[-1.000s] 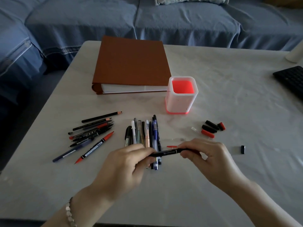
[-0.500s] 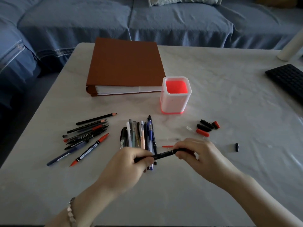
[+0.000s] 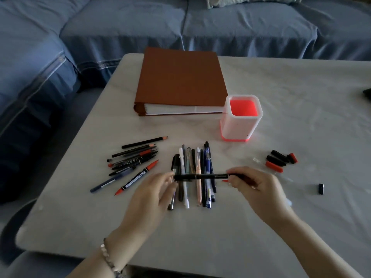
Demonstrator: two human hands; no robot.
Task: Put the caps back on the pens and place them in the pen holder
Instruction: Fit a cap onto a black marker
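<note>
A black pen hangs level above the table between my hands. My right hand grips its right end. My left hand is blurred, and its fingertips pinch the pen's left end. Below the pen lies a row of several pens, side by side. To the left, a looser heap of pens and pencils fans out. The white pen holder with a red inside stands upright behind, with nothing in it. Loose black and red caps lie to the right, and a small black cap sits further out.
A thick brown binder lies flat behind the pens, touching the holder's left side. A blue sofa wraps round the table's far and left sides. The table's near edge runs just under my wrists. A dark object's corner shows at the right edge.
My left hand has slid left along the black pen to its end, so more of the barrel shows. The pen is now level. The camera has moved closer and turned left.
</note>
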